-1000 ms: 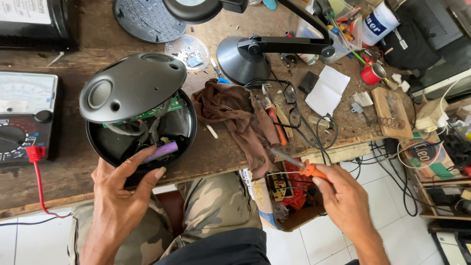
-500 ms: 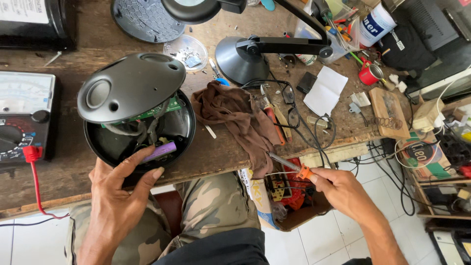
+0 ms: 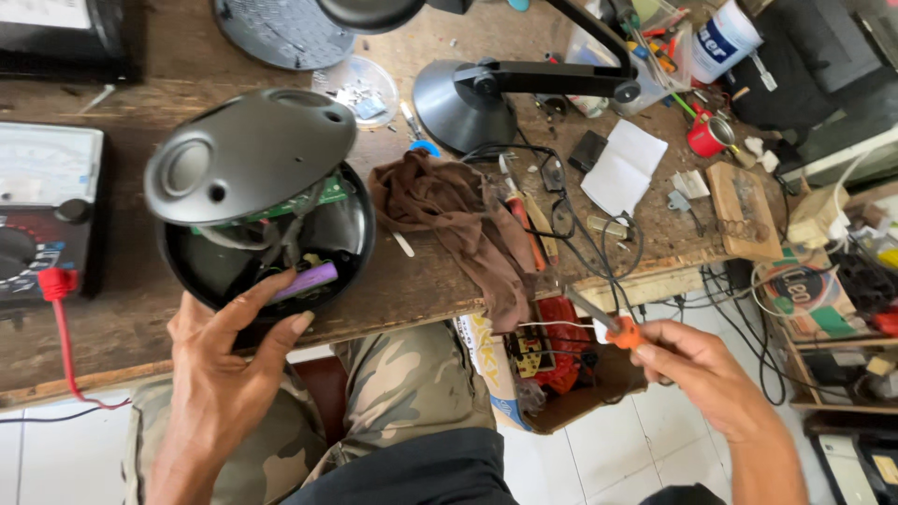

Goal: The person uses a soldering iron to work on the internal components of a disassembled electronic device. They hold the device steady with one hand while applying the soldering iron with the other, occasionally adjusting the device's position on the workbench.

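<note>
Two hands at a round black plastic shell (image 3: 271, 262).
Purple cylindrical cell (image 3: 304, 279) lies inside; left hand (image 3: 220, 374) open at its rim, right hand (image 3: 706, 369) grips orange-handled tool (image 3: 608, 323).

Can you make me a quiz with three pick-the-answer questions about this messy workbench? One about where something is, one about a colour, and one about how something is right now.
1. Where does the brown rag lie?
A. On the floor
B. On the wooden table, right of the round black device, hanging over the edge
C. Inside the device

2. What colour is the handle of the tool in the right hand?
A. Orange
B. Blue
C. White

3. How is the round black device right now?
A. Shut tight
B. Upside down
C. Open, with its lid tilted up

Answers:
1. B, the rag drapes off the table edge beside the device.
2. A, an orange grip shows at the fingers, with a thin metal tip.
3. C, the lid is raised, so a green board and a purple cylinder show inside, while the left hand touches the near rim.
</note>
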